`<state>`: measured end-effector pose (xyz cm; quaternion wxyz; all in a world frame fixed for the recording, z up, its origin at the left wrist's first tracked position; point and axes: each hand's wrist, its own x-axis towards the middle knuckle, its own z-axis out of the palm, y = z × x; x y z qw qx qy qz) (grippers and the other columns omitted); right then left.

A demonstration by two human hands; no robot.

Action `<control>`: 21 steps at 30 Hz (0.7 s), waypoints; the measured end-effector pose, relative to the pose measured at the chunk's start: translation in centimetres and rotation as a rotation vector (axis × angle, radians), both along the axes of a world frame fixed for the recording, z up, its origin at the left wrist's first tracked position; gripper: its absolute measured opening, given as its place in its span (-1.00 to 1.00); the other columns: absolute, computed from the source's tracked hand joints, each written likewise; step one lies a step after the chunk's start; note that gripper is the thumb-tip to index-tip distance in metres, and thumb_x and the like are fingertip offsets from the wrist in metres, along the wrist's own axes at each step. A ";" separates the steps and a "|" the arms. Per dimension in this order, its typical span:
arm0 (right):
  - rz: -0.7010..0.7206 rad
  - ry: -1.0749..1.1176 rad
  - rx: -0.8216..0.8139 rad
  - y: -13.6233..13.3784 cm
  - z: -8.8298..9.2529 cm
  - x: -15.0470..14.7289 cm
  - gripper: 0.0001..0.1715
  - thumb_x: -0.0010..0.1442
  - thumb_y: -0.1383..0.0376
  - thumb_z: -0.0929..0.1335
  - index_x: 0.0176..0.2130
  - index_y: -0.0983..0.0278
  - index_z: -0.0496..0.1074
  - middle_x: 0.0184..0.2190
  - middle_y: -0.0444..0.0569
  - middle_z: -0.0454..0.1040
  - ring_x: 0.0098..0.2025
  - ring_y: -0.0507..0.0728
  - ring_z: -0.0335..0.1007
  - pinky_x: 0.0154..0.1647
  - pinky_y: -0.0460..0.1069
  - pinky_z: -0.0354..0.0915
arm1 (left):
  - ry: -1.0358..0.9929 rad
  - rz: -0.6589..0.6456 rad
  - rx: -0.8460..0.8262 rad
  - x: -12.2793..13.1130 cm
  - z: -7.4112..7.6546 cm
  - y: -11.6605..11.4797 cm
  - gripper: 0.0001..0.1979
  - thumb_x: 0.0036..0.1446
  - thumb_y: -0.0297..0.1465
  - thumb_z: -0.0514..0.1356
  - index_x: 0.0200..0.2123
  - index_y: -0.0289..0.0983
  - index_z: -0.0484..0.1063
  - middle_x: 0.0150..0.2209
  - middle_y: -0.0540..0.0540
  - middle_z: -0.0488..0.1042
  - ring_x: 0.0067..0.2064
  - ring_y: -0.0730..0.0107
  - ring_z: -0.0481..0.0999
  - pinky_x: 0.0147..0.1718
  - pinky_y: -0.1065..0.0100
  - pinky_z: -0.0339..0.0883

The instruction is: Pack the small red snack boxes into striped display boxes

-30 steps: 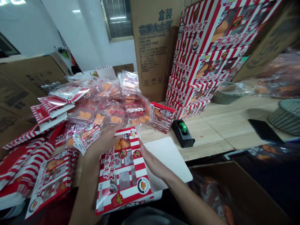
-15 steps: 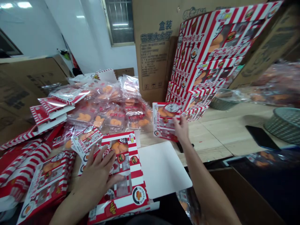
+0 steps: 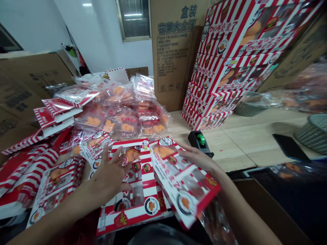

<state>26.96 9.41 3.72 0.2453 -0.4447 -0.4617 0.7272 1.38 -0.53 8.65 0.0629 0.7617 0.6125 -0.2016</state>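
My left hand (image 3: 109,175) lies spread and flat on a red-and-white striped window box (image 3: 135,197) at the near edge of the wooden table (image 3: 242,139). My right hand (image 3: 199,160) grips the far edge of a second, similar striped box (image 3: 178,177), held tilted just right of the first and overlapping its right side. Both boxes show orange snack pieces and small food pictures through their windows.
Clear bags of orange snacks (image 3: 125,119) are heaped at the back left, with flat striped boxes (image 3: 38,163) to their left. A stack of striped boxes (image 3: 219,75) and a tall carton (image 3: 173,51) stand behind. A black tape dispenser (image 3: 200,143), a phone (image 3: 290,146) and baskets (image 3: 313,131) sit to the right.
My right hand has brought the second striped box from the table's middle down to beside the first box, covering the white flap. My left hand stayed pressed on the first box.
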 end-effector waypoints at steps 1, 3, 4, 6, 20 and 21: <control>-0.039 -0.014 0.037 0.4 0.2 -0.8 -0.33 -0.01 0.26 0.39 0.10 0.12 0.22 -0.33 -0.11 0.52 -0.41 0.12 0.45 -0.37 0.04 0.38 | -0.009 -0.014 0.009 -0.1 -0.2 0.0 -0.35 -0.07 -0.05 0.20 0.08 -0.22 0.28 0.13 -0.37 0.20 0.23 -0.21 -0.05 0.02 -0.40 -0.46; -0.111 -0.063 0.110 1.1 0.6 -2.2 -0.41 0.01 0.31 0.37 0.06 0.13 0.25 -0.37 -0.13 0.51 -0.43 0.10 0.43 -0.36 0.03 0.37 | -0.018 -0.055 0.026 -0.4 -0.7 -0.2 -0.27 -0.10 0.01 0.18 0.09 -0.28 0.26 0.13 -0.39 0.20 0.22 -0.20 -0.02 0.04 -0.37 -0.48; -0.136 -0.116 0.139 1.4 0.7 -2.8 -0.46 0.02 0.32 0.36 0.03 0.15 0.26 -0.40 -0.13 0.51 -0.45 0.10 0.42 -0.36 0.03 0.36 | -0.018 -0.080 0.034 -0.5 -1.1 -0.3 -0.23 -0.11 0.03 0.16 0.10 -0.32 0.25 0.13 -0.41 0.18 0.22 -0.20 -0.01 0.04 -0.36 -0.48; -0.181 -0.270 0.187 1.6 0.8 -3.5 -0.53 0.05 0.31 0.35 -0.01 0.21 0.27 -0.49 -0.13 0.47 -0.49 0.10 0.40 -0.35 0.04 0.36 | -0.013 -0.116 0.042 -0.4 -1.8 -0.5 -0.22 -0.10 0.01 0.16 0.11 -0.39 0.23 0.15 -0.43 0.15 0.22 -0.20 -0.01 0.05 -0.34 -0.48; 0.245 -0.335 0.705 -6.7 3.1 2.6 -0.09 -0.18 0.09 0.50 0.13 0.03 0.18 0.28 -0.04 -0.16 0.27 0.34 -0.21 0.19 0.31 -0.08 | -0.007 -0.050 -0.029 0.8 -2.4 -1.2 -0.17 -0.07 -0.03 0.09 0.13 -0.55 0.15 0.14 -0.52 0.13 0.25 -0.19 -0.12 0.08 -0.27 -0.54; 0.221 -0.362 0.750 -6.9 2.8 2.3 -0.21 -0.18 0.10 0.50 0.06 0.04 0.29 0.27 -0.04 -0.13 0.26 0.34 -0.17 0.19 0.30 -0.07 | -0.012 -0.044 -0.008 0.8 -2.6 -1.3 -0.17 -0.08 -0.03 0.10 0.12 -0.55 0.17 0.13 -0.52 0.15 0.24 -0.19 -0.10 0.08 -0.27 -0.53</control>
